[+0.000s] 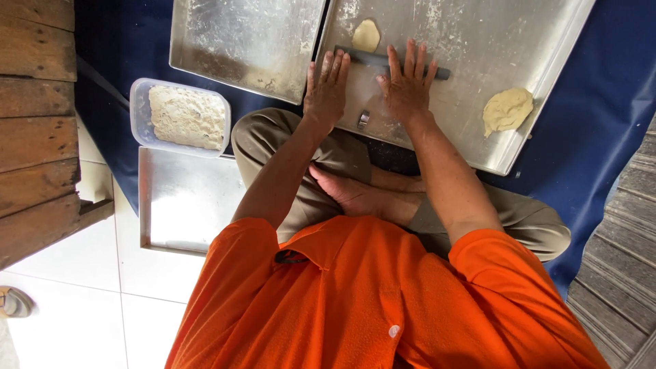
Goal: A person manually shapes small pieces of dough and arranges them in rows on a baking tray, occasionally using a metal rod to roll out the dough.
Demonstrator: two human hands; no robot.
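Floured metal tray (478, 41), left grip (326, 89) and right grip (408, 85) flat, fingers spread, pressing dark rolling pin (372, 58), dough piece (366, 34) just beyond

Both hands flat on a dark rolling pin (389, 61), left hand (326, 89), right hand (408, 85), dough disc (366, 35) near the tray's (478, 41) far edge.

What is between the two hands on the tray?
In the head view, only the dark rolling pin and bare floured tray lie between the left hand and right hand.

Left hand (326, 87) and right hand (408, 85) flat, fingers spread, arms outstretched
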